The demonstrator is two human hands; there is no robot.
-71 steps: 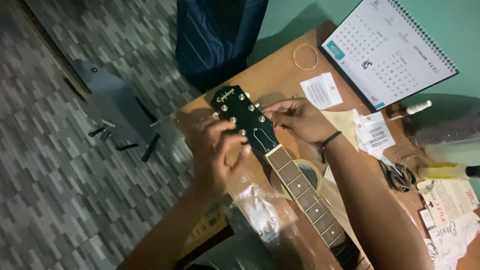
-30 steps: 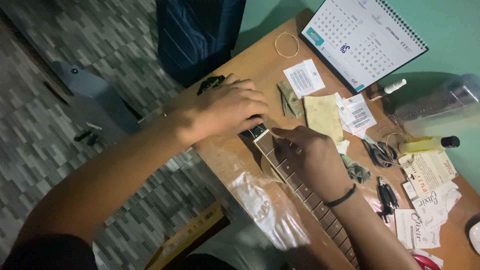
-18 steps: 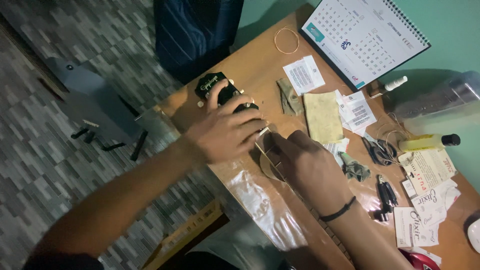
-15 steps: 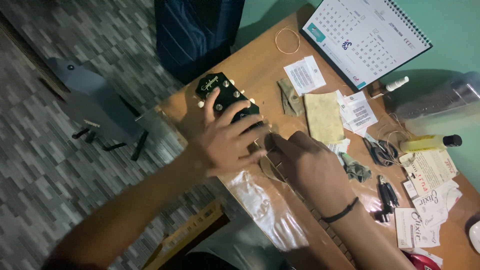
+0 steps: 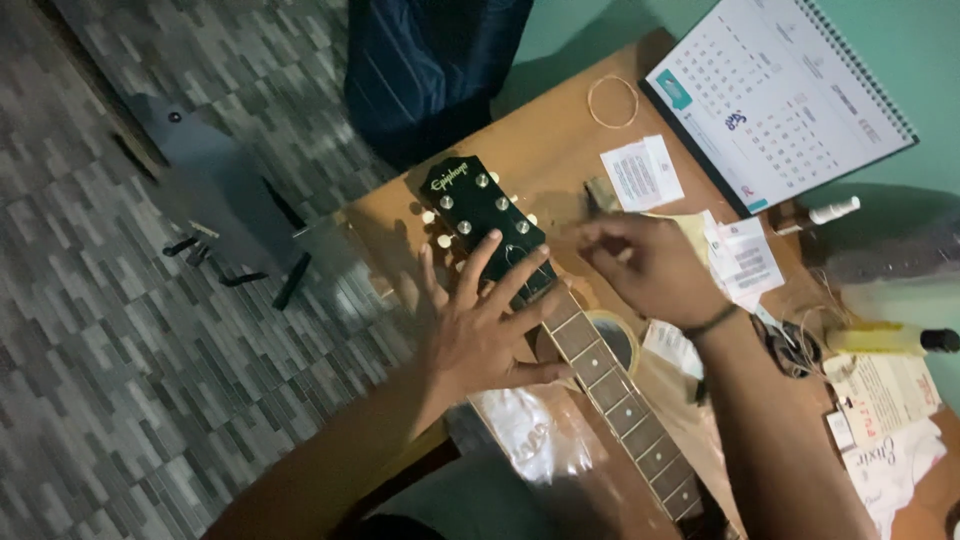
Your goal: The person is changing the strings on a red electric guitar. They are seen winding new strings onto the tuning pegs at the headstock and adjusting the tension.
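L hand (image 5: 478,325) lies flat w/ fingers spread, palm down on the guitar neck (image 5: 610,390) right where it meets the black headstock (image 5: 480,212); fingertips reach onto the headstock's lower end, thumb side rests by the fretboard. Not gripping anything.

R hand (image 5: 645,265) hovers just right of the headstock, fingers curled together; blurred, so can't tell if it pinches smth. Dark band on its wrist.

Guitar runs diagonally across the brown table (image 5: 540,150), headstock beyond the L fingertips, neck passing under the L palm toward the bottom edge.

Roll of tape (image 5: 615,335) sits between the two wrists, touching the neck. Clear plastic bag (image 5: 525,435) lies below the L hand, beside the neck.

Beyond the R hand: small white rectangular label slip (image 5: 642,172), thin wire loop (image 5: 612,100) further off, big white spiral desk calendar (image 5: 775,95) w/ teal patch at corner. Right of R hand: white printed paper slip (image 5: 745,260); past R forearm a yellow bottle (image 5: 885,340) w/ dark cap, white paper packets (image 5: 885,430) w/ red and black print.
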